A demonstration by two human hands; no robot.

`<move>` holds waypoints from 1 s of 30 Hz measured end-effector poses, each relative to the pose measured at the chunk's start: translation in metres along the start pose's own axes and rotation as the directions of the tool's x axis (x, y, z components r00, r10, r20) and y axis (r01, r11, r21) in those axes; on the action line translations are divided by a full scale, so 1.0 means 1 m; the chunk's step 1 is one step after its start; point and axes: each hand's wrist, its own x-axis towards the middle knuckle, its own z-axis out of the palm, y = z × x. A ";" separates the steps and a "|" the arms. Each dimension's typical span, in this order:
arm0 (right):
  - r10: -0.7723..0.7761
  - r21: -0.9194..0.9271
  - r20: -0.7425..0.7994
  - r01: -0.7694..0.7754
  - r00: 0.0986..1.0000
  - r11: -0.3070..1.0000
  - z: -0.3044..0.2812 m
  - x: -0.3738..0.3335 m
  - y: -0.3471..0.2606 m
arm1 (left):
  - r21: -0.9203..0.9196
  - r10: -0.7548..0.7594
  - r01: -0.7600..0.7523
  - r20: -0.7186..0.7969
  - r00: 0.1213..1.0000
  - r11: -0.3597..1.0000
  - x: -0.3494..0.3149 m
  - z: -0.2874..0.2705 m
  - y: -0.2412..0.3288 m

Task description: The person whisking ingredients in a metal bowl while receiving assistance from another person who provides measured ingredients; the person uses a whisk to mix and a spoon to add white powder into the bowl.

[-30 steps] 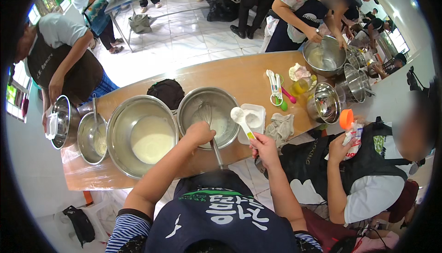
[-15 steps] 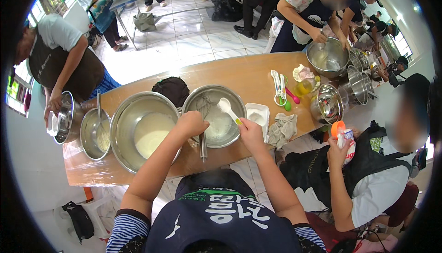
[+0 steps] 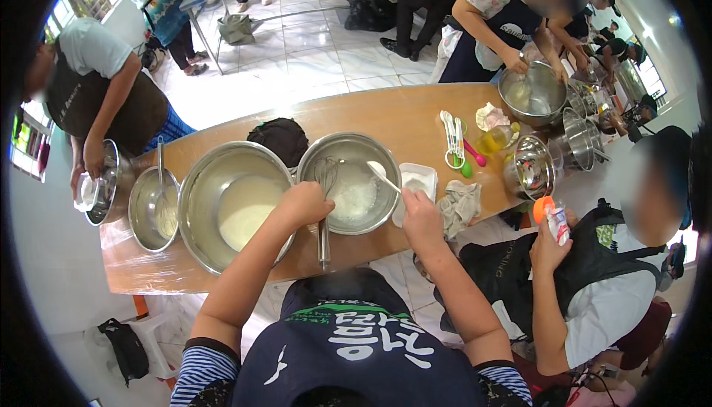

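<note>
By the table's near edge, the person's left hand is gripping a whisk, its wires hanging over the left side of a steel bowl with whitish contents. The right hand is holding a white measuring spoon aslant above that bowl. Just left, a larger bowl is carrying pale batter; rightward, a white tray and a crumpled cloth are lying near the edge. Farther back, a dark bundle is resting behind the bowls. Toward the far right corner, I'm seeing a co-worker bending over another bowl.
</note>
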 end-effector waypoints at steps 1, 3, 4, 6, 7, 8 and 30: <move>-0.011 -0.039 -0.031 0.010 0.999 0.999 -0.004 0.001 -0.001 | -0.002 0.000 0.000 0.006 1.000 1.000 0.000 0.000 0.002; -0.057 -0.058 -0.032 0.056 0.998 0.997 0.003 -0.005 0.006 | 0.009 0.002 -0.002 0.015 1.000 1.000 0.001 -0.002 0.007; -0.080 -0.067 -0.032 0.078 0.996 0.995 0.005 -0.007 0.009 | 0.015 -0.001 0.001 0.021 1.000 1.000 0.001 -0.001 0.009; -0.031 -0.005 -0.059 0.031 0.998 1.000 0.000 -0.007 0.014 | 0.016 -0.007 0.007 0.024 1.000 1.000 0.001 0.004 0.009; -0.005 0.027 -0.072 0.007 0.997 1.000 -0.003 -0.008 0.019 | 0.017 -0.001 0.001 0.018 1.000 1.000 0.003 0.007 0.008; 0.078 0.188 -0.090 -0.060 0.993 0.980 -0.002 -0.011 0.026 | 0.021 0.010 -0.010 0.013 1.000 1.000 0.005 0.008 0.008; 0.241 0.690 0.558 -0.606 0.794 0.396 0.010 -0.038 -0.019 | -0.191 -0.040 0.011 -0.147 0.988 0.982 0.016 0.051 0.039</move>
